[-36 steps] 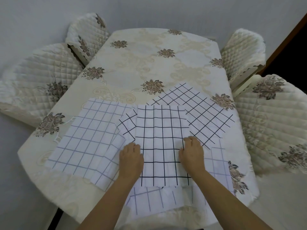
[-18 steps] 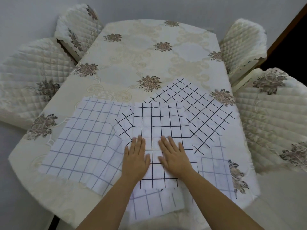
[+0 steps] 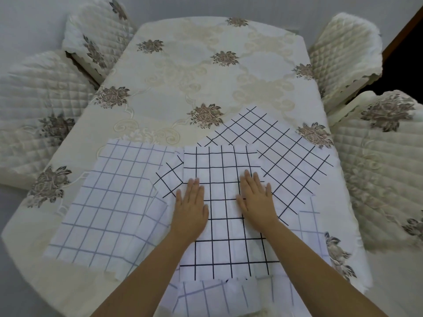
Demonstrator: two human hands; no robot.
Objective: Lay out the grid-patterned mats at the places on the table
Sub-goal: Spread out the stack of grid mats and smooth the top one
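Observation:
Several white grid-patterned mats overlap at the near end of the table (image 3: pixel 174 72). A black-grid mat (image 3: pixel 224 165) lies squarely on top in the middle. My left hand (image 3: pixel 191 208) and my right hand (image 3: pixel 257 200) press flat on it, fingers straight, a hand's width apart. Another black-grid mat (image 3: pixel 283 152) lies turned diagonally under it to the right. A blue-grid mat (image 3: pixel 107 195) spreads out to the left. More blue-grid mats show at the right edge (image 3: pixel 309 227) and hang over the near edge (image 3: pixel 217 296).
A cream tablecloth with brown flower motifs covers the table. Quilted chairs stand around it: two on the left (image 3: pixel 34 106) (image 3: pixel 96 30) and two on the right (image 3: pixel 343 46) (image 3: pixel 384 168). A dark doorway (image 3: pixel 407 60) opens at the far right.
My hands went from the mat's side edges, fingers curled, to lying flat near its middle, then slid apart and forward across it.

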